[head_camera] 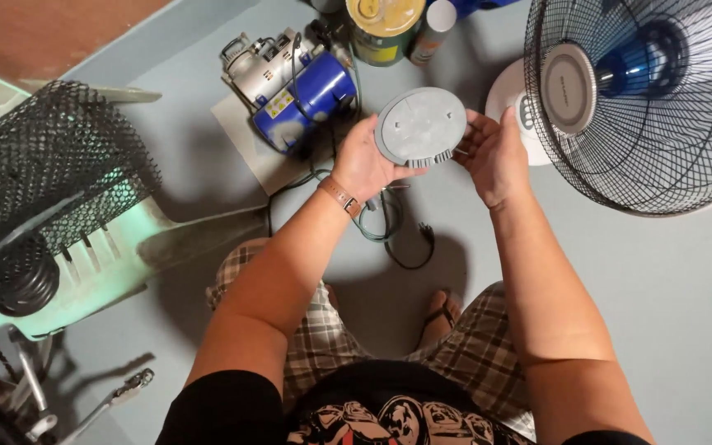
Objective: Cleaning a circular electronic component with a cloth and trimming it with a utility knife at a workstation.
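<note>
Grey plastic round cover [420,126] sits above my knees, pinched at its rim between my left hand [362,165] and right hand [494,155]; it looks light, stiff, its toothed edge easily snapped

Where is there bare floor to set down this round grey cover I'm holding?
The widest bare grey floor lies right of your right hand, below the black wire fan guard. A smaller patch lies between your knees, below the black cable. It is crowded ahead: blue pump, cans, white fan base.
</note>
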